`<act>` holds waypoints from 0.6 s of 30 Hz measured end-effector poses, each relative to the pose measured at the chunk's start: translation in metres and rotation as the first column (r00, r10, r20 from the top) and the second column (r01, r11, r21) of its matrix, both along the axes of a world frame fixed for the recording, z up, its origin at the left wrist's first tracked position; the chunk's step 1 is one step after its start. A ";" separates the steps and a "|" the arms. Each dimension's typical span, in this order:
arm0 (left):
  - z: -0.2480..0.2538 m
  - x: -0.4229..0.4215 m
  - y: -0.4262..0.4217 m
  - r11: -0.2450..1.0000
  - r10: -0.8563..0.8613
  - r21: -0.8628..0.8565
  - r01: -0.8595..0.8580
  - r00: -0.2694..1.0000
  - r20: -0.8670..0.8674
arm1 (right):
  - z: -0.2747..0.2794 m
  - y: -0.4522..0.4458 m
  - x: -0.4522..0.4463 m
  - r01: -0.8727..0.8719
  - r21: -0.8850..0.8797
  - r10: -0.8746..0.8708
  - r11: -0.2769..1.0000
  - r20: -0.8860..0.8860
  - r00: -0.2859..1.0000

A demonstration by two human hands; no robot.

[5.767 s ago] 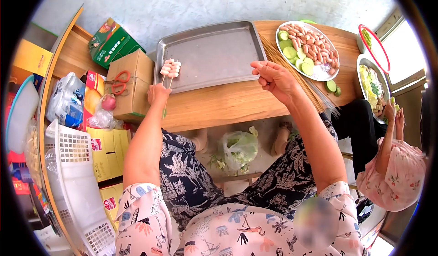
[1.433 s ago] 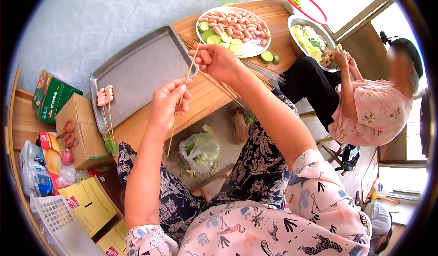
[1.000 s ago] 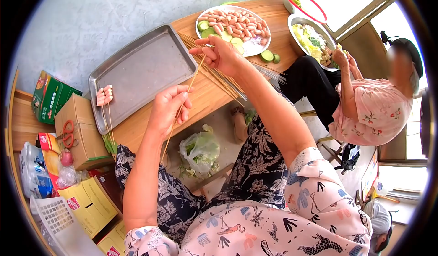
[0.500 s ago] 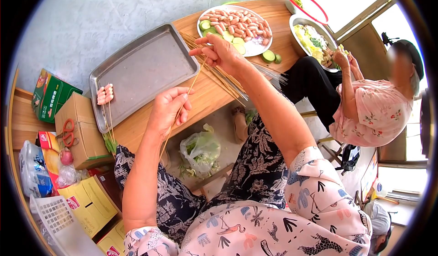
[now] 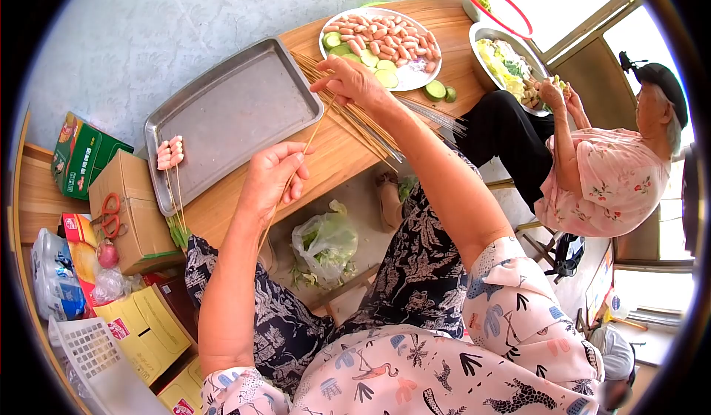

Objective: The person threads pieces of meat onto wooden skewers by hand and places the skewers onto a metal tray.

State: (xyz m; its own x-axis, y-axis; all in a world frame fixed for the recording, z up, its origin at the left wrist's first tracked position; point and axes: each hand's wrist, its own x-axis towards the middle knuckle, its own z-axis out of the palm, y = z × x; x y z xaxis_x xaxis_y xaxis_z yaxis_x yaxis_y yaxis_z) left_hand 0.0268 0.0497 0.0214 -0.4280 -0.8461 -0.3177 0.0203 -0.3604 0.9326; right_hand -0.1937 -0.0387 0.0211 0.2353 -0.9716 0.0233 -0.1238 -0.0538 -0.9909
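Observation:
My left hand (image 5: 275,180) is closed on a thin bamboo skewer (image 5: 270,226), which slants up toward my right hand (image 5: 357,88). The fingers of that right hand are spread near the skewer's upper end; I cannot tell whether they touch it. Below and behind it, a bundle of loose bamboo skewers (image 5: 374,139) lies on the wooden table. Beyond is a white plate (image 5: 416,83) with small sausages (image 5: 385,34) and green slices (image 5: 385,79). To the left, two skewers threaded with pink sausage pieces (image 5: 170,153) rest in a grey metal tray (image 5: 222,108).
Metal skewers (image 5: 433,119) and cut green pieces (image 5: 435,91) lie right of the plate. A co-worker (image 5: 603,171) sits at right, hands over a vegetable bowl (image 5: 478,36). Boxes (image 5: 122,208) stand left. A plastic bag of greens (image 5: 326,245) is below the table.
My right hand has shifted slightly, its fingers moving a little near the skewer's upper end. My left hand stays almost still with the skewer.

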 end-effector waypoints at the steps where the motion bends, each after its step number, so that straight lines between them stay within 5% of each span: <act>1: 0.000 0.000 0.000 1.000 -0.002 -0.001 0.002 1.000 0.009 | 0.000 -0.001 0.002 0.026 -0.010 -0.026 1.000 -0.052 0.998; 9: -0.003 -0.002 -0.001 1.000 0.011 0.003 -0.011 0.999 0.045 | 0.003 0.005 0.006 0.020 -0.078 -0.037 0.997 -0.236 0.971; 15: -0.001 -0.003 -0.001 0.999 0.027 -0.020 -0.026 0.999 0.020 | 0.013 0.009 -0.004 -0.039 -0.075 0.035 0.996 -0.051 0.998; 17: 0.000 -0.004 -0.002 0.999 0.033 -0.026 -0.033 0.999 0.003 | 0.015 0.005 -0.007 -0.082 0.283 -0.036 0.955 0.388 0.921; 18: 0.000 -0.004 -0.002 0.999 0.040 -0.031 -0.040 0.999 -0.006 | 0.013 0.002 -0.008 -0.082 0.282 -0.036 0.956 0.387 0.921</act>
